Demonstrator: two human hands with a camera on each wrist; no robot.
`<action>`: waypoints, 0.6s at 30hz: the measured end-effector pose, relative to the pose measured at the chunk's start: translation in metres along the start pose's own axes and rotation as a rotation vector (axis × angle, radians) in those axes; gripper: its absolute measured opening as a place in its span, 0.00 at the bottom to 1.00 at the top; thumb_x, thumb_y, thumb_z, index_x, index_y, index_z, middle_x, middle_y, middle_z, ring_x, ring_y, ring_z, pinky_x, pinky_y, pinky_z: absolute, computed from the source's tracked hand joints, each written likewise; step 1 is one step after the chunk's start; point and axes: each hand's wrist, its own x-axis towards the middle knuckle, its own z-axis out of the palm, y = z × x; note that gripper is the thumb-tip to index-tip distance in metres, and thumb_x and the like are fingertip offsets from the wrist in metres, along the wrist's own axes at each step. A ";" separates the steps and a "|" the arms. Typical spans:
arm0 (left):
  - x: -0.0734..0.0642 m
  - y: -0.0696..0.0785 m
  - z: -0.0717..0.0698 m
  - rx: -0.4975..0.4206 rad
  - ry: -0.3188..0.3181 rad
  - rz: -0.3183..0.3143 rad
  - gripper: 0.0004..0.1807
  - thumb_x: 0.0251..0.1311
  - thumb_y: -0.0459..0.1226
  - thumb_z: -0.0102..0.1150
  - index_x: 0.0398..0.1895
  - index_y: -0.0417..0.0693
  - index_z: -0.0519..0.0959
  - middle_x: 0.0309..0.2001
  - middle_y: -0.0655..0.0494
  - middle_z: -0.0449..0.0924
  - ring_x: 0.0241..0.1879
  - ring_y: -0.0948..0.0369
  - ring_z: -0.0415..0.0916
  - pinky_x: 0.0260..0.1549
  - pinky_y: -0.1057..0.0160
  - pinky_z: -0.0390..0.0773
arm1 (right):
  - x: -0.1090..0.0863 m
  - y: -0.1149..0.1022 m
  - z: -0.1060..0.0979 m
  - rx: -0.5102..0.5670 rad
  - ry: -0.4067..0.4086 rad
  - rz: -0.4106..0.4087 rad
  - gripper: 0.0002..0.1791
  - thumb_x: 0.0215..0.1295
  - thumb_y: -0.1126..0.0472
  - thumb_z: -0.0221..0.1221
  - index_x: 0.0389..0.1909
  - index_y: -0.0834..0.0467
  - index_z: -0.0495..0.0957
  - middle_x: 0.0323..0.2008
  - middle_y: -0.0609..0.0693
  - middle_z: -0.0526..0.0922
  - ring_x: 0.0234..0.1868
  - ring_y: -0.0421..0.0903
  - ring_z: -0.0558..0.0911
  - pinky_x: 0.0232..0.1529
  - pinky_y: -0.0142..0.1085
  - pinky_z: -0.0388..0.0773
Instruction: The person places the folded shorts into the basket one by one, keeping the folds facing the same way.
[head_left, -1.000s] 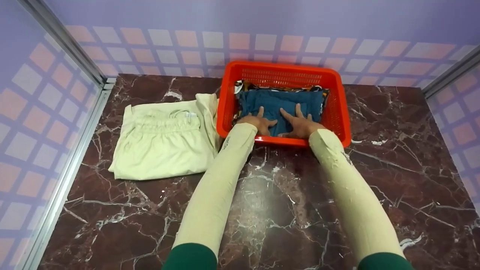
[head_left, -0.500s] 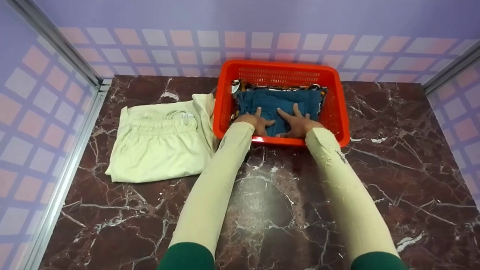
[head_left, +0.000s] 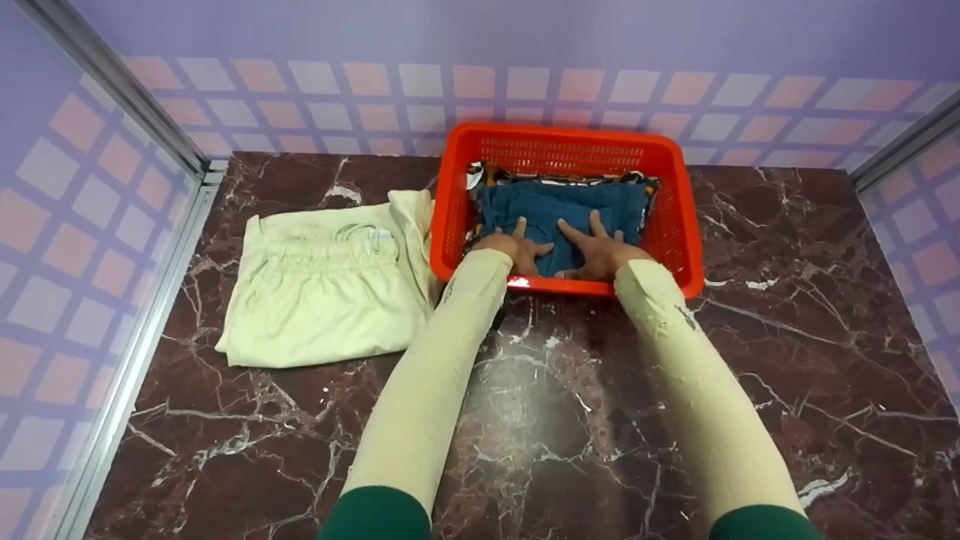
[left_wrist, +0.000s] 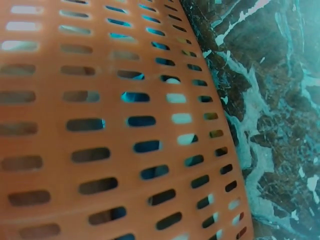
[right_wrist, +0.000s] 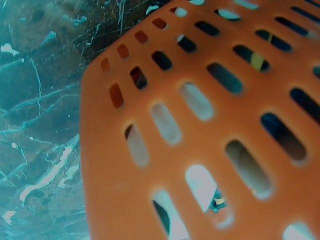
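Note:
A red plastic basket [head_left: 566,286] with slotted walls stands near the back wall. Inside it a folded dark blue cloth [head_left: 555,206] lies on top of patterned fabric [head_left: 487,174]. My left hand [head_left: 514,247] rests on the cloth's near left part, fingers spread. Over its near right part my right hand [head_left: 600,251] presses with straight, spread fingers. Both wrists pass over the basket's front rim. In the left wrist view the slotted basket wall [left_wrist: 115,150] fills most of the picture and hides the hand. The right wrist view likewise shows the basket wall [right_wrist: 200,140] up close.
Cream drawstring trousers [head_left: 322,300] lie folded left of the basket, their edge right at its side. Dark red marbled tabletop [head_left: 810,337] extends right and in front. A patterned back panel [head_left: 532,82] and side panels with metal-framed edges enclose the surface.
Both hands stay spread on the blue cloth in the basket. The whole head view shifts slightly; nothing else visibly moves.

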 end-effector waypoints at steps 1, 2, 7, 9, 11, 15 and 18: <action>-0.002 0.000 -0.001 0.006 0.006 -0.003 0.41 0.74 0.51 0.52 0.81 0.75 0.42 0.80 0.54 0.13 0.78 0.40 0.22 0.72 0.34 0.46 | -0.001 -0.001 -0.002 -0.005 0.004 -0.004 0.52 0.72 0.40 0.57 0.82 0.40 0.31 0.78 0.61 0.18 0.74 0.79 0.36 0.66 0.76 0.44; -0.003 0.001 -0.002 0.012 0.012 -0.008 0.40 0.74 0.51 0.51 0.81 0.75 0.42 0.80 0.54 0.13 0.78 0.40 0.23 0.72 0.34 0.47 | -0.002 -0.002 -0.003 -0.009 0.010 -0.009 0.52 0.72 0.40 0.57 0.82 0.40 0.31 0.78 0.62 0.19 0.73 0.79 0.36 0.66 0.76 0.44; -0.002 -0.001 -0.007 -0.039 0.003 0.016 0.39 0.75 0.50 0.51 0.81 0.75 0.43 0.79 0.55 0.11 0.79 0.45 0.21 0.74 0.44 0.51 | -0.004 -0.001 -0.007 -0.018 0.031 -0.028 0.52 0.72 0.40 0.57 0.82 0.41 0.31 0.78 0.63 0.18 0.73 0.80 0.36 0.66 0.76 0.45; -0.001 -0.004 -0.006 -0.067 0.000 0.051 0.38 0.76 0.49 0.50 0.81 0.73 0.44 0.78 0.54 0.11 0.79 0.48 0.23 0.75 0.48 0.49 | -0.004 0.001 -0.005 -0.009 0.030 -0.042 0.52 0.72 0.40 0.56 0.82 0.42 0.31 0.77 0.64 0.18 0.73 0.81 0.35 0.66 0.75 0.45; -0.001 -0.008 -0.003 -0.097 0.027 0.103 0.36 0.77 0.48 0.48 0.82 0.68 0.47 0.80 0.52 0.15 0.80 0.50 0.27 0.75 0.50 0.47 | -0.005 0.003 -0.002 0.011 0.024 -0.065 0.52 0.72 0.40 0.57 0.82 0.43 0.31 0.77 0.64 0.18 0.72 0.81 0.35 0.67 0.74 0.45; -0.015 -0.016 0.008 -0.161 0.280 0.259 0.29 0.78 0.44 0.47 0.79 0.56 0.61 0.81 0.50 0.49 0.77 0.53 0.50 0.73 0.52 0.57 | -0.016 0.009 -0.001 0.035 0.112 -0.164 0.48 0.73 0.44 0.58 0.83 0.51 0.41 0.78 0.70 0.28 0.73 0.80 0.39 0.69 0.71 0.44; -0.036 -0.025 0.015 -0.214 0.555 0.389 0.22 0.76 0.39 0.49 0.70 0.50 0.75 0.69 0.53 0.72 0.69 0.55 0.67 0.67 0.56 0.67 | -0.031 0.014 -0.007 0.059 0.268 -0.249 0.39 0.74 0.51 0.57 0.79 0.62 0.55 0.76 0.72 0.50 0.74 0.74 0.53 0.71 0.65 0.52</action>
